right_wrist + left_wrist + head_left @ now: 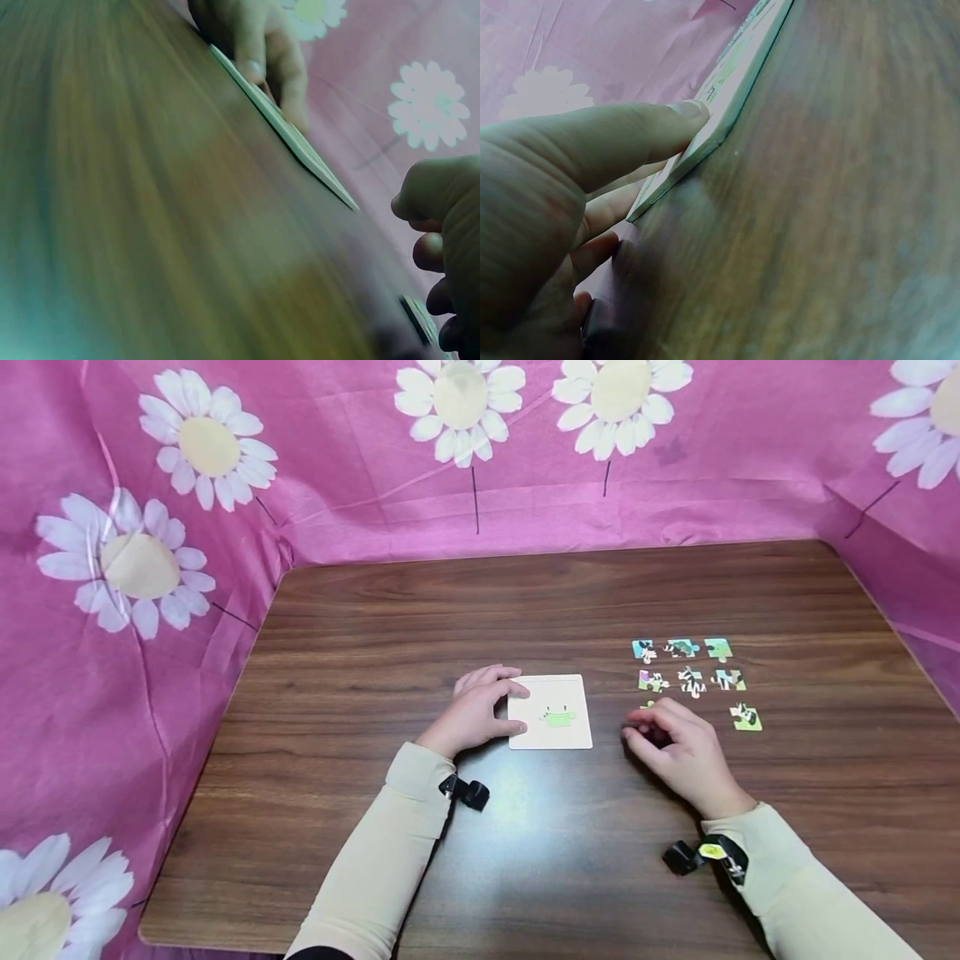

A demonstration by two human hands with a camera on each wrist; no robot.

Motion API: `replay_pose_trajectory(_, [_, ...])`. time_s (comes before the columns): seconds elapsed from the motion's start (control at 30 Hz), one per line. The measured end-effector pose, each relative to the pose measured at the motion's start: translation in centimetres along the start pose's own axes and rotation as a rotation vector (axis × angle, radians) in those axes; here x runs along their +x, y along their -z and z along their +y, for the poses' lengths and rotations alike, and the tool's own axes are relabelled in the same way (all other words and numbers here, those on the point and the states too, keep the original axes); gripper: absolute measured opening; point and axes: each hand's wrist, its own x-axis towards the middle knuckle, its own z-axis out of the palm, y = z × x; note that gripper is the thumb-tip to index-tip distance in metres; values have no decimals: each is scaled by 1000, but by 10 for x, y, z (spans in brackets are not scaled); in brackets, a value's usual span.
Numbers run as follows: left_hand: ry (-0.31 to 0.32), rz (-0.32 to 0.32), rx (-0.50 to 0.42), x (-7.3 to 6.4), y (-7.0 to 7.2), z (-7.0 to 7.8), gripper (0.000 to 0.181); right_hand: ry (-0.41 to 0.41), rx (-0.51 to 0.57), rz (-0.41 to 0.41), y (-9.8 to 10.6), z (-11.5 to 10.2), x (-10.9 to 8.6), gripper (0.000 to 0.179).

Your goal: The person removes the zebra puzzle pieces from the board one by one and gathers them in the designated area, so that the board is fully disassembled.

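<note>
A square white board lies flat on the wooden table, with a small green puzzle piece-shaped patch in its middle. On its left edge rests my left hand, thumb and forefinger on the white surface. The left wrist view shows the thumb pressing on the board near a corner. My right hand is over the table to the board's right, fingers loosely curled, nothing visible held. It partly covers a green puzzle piece. In the right wrist view, a piece lies just by its fingertips.
Several puzzle pieces lie spread in rows at the right, such as a black, white and green piece and a green corner piece. The brown table ends at a pink flowered cloth behind and at both sides.
</note>
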Motion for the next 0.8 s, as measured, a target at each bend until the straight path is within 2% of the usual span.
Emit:
replay_pose_trajectory(0.27, [3, 1, 2, 0, 0, 0, 43, 31, -18, -28, -29, -8, 18, 24])
replay_pose_trajectory(0.57, [7, -6, 16, 0, -1, -1, 43, 0, -108, -114, -50, -15, 31, 32])
replay_pose_trajectory(0.8, [-8, 4, 15, 0, 0, -3, 43, -41, -152, -184, -58, -20, 36, 26])
